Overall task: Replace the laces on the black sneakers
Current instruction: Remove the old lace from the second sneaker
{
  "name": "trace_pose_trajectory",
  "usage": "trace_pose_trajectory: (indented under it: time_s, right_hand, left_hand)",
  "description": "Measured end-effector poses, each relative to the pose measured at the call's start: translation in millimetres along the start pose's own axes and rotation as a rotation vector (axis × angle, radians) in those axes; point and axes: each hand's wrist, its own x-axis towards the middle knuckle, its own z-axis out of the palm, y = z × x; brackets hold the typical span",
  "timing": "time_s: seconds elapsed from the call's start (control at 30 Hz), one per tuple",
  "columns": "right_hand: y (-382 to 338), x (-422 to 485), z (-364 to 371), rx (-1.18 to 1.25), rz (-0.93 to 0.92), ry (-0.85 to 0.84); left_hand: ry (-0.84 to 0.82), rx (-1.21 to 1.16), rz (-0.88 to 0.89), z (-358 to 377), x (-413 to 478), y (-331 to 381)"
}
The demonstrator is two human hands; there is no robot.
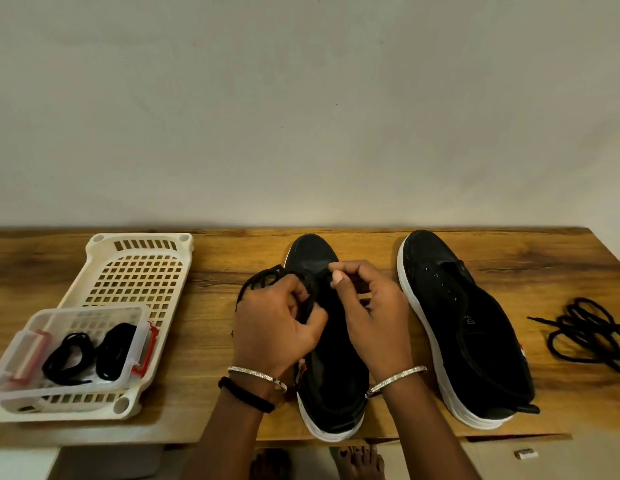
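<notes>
Centrally, bent over a black sneaker (336,386) on a wooden table (530,268): left hand (277,323) curled round a bunched black lace (263,276) by the shoe's left side, right hand (371,306) pinching what seems the same lace, thumb to forefinger, above the tongue. Just right, a second sneaker (450,306) standing unlaced, a loose lace (585,327) lying beyond it. Far left, a white basket (142,268) bearing a clear box (90,310) with two coiled laces (69,355).
</notes>
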Motion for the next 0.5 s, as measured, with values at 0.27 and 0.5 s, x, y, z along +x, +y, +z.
trace_pose_trajectory:
  time_s: [0.27,0.5]
  right_hand:
    - [4.8,-0.6,13.2,-0.502,-0.132,-0.187]
    - [-4.4,-3.8,19.1,-0.614,-0.125,-0.193]
  left_hand:
    - [0.002,-0.265,0.009,-5.5,1.4,-12.3]
    - [-0.029,-0.301,0.002,-6.6,0.9,-11.2]
